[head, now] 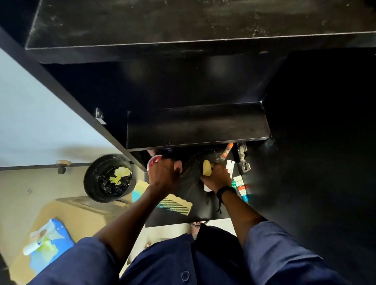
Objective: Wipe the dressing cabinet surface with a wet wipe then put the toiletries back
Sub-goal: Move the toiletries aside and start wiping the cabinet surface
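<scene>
Cabinet surface (198, 210), black: both hands over it.
Left hand (163, 174): curled over a red-lidded jar (153, 162) at the surface's left rear.
Right hand (216, 177): closed around a yellow bottle (207, 167); white wipe (207, 188) just beneath the palm.
Comb (175, 204): flat, between the forearms.
Tubes (241, 188): right edge, beside the right wrist.

Much of the lower cabinet surface is sitting out of sight.

The black shelf (197, 126) is covering the back of the surface and cutting off the red-lidded tub (153, 161) and orange tube (227, 150). The left hand (163, 174) is hiding what its grip is on; the right hand (216, 178) is masking most of a yellow item (207, 167). Box labels (241, 186) are reading too small and blurred.
</scene>
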`<state>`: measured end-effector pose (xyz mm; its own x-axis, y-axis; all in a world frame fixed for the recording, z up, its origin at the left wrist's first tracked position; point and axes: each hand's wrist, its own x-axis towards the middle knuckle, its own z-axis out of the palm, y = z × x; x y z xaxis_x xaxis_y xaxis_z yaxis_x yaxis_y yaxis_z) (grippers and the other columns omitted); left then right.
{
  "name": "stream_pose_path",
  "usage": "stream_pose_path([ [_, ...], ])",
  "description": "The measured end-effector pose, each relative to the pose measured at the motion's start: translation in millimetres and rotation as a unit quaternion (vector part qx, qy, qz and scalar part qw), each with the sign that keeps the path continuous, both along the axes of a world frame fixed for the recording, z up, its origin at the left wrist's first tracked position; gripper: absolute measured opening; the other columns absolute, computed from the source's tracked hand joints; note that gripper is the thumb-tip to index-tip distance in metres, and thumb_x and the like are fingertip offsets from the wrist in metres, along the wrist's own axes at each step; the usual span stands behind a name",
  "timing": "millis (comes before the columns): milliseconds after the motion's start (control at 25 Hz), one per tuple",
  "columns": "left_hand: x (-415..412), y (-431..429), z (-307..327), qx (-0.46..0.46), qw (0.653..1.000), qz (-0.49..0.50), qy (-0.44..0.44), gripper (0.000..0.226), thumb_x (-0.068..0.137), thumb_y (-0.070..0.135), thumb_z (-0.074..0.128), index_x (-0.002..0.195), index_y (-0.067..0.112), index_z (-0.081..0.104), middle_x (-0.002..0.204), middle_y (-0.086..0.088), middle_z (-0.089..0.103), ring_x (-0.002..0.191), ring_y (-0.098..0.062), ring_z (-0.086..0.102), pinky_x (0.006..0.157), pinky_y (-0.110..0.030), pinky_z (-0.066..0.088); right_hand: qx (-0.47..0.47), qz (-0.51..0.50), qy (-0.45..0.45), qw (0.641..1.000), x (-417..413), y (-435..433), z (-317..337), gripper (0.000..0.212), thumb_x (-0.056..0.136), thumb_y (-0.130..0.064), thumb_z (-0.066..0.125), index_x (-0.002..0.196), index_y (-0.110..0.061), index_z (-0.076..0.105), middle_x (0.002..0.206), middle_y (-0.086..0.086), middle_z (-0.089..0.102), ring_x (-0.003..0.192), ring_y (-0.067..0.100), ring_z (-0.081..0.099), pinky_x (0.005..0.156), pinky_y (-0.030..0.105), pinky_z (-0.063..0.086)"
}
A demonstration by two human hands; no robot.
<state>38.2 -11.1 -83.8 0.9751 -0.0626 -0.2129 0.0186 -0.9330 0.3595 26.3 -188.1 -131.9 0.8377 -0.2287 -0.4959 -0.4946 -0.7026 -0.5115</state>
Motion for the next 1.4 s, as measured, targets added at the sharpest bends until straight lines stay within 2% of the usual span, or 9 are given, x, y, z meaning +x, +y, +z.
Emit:
stream_pose_path([
  [240,-15.4,10.8,6.2,0.019,0.999,-0.025,0.015,0.026,0.09,0.026,0.058,0.107,0.007,0.063,0.104,-0.012,0.066,0.088,-0.027,0.064,0.068,-0.032,0.047,0.024,0.063,-0.063,0.996,24.9,28.8,17.7,0.039,0.079,-0.025,0.07,0.116,-0.013,0.062,0.116,0.015,0.064,0.108,0.033,0.06,0.089,0.038,0.05],
  [400,-25.6,19.7,5.2,0.028,0.998,-0.031,0.04,0.023,0.09,0.022,0.056,0.107,0.01,0.066,0.099,-0.01,0.068,0.083,-0.026,0.065,0.064,-0.031,0.049,0.003,0.146,-0.074,0.986,41.4,47.7,21.8,0.039,0.088,-0.025,0.063,0.126,-0.015,0.058,0.125,0.013,0.061,0.118,0.032,0.054,0.094,0.038,0.046],
  [560,-31.5,33.3,-1.9,0.033,0.998,-0.008,0.052,0.022,0.089,0.022,0.058,0.107,0.012,0.065,0.099,-0.008,0.067,0.079,-0.022,0.064,0.058,-0.027,0.045,-0.004,0.186,-0.083,0.979,48.1,65.7,21.6,0.036,0.093,-0.025,0.056,0.128,-0.014,0.056,0.13,0.013,0.059,0.121,0.033,0.052,0.097,0.036,0.043],
  [720,-35.6,40.2,-9.6,0.023,0.998,-0.008,0.055,0.021,0.089,0.025,0.058,0.104,0.012,0.064,0.099,-0.007,0.066,0.077,-0.02,0.063,0.063,-0.029,0.051,0.015,0.203,-0.085,0.975,49.3,75.5,22.6,0.035,0.096,-0.03,0.051,0.126,-0.014,0.056,0.131,0.013,0.057,0.123,0.033,0.05,0.1,0.039,0.042],
  [1000,-41.7,41.6,-11.0,0.016,0.998,-0.011,0.057,0.033,0.09,0.029,0.058,0.121,0.016,0.057,0.111,-0.007,0.062,0.08,-0.016,0.061,0.062,-0.024,0.047,0.007,0.189,-0.08,0.979,43.9,68.9,23.1,0.04,0.094,-0.026,0.056,0.132,-0.015,0.052,0.133,0.013,0.055,0.127,0.031,0.047,0.102,0.041,0.041],
  [1120,-44.9,41.1,-10.6,0.022,0.998,-0.02,0.057,0.047,0.09,0.032,0.059,0.132,0.016,0.048,0.128,-0.008,0.055,0.09,-0.019,0.062,0.07,-0.028,0.051,0.028,0.149,-0.081,0.985,35.3,61.6,23.4,0.045,0.092,-0.029,0.059,0.134,-0.015,0.051,0.13,0.012,0.057,0.124,0.028,0.05,0.099,0.04,0.044],
  [1240,-48.0,35.3,-5.2,0.02,0.999,-0.038,0.018,0.053,0.093,0.034,0.053,0.141,0.018,0.039,0.145,-0.009,0.041,0.121,-0.028,0.05,0.092,-0.038,0.048,0.022,0.062,-0.1,0.993,18.9,40.4,19.7,0.04,0.09,-0.027,0.06,0.127,-0.012,0.055,0.121,0.013,0.062,0.116,0.029,0.056,0.094,0.038,0.046],
  [1320,-50.0,26.7,3.0,-0.003,0.998,-0.057,-0.002,0.05,0.094,0.03,0.052,0.14,0.016,0.041,0.148,-0.011,0.037,0.136,-0.033,0.035,0.107,-0.047,0.037,0.003,-0.006,-0.111,0.994,5.8,18.1,15.1,0.029,0.089,-0.022,0.06,0.115,-0.008,0.06,0.112,0.017,0.064,0.107,0.035,0.059,0.088,0.038,0.048],
  [1400,-52.6,15.9,9.8,-0.016,0.997,-0.074,-0.004,0.044,0.094,0.028,0.051,0.137,0.016,0.045,0.145,-0.01,0.04,0.135,-0.032,0.035,0.109,-0.047,0.037,-0.023,-0.05,-0.095,0.994,-8.1,-6.0,10.5,0.025,0.089,-0.02,0.059,0.108,-0.003,0.059,0.109,0.022,0.062,0.103,0.039,0.059,0.085,0.039,0.048],
])
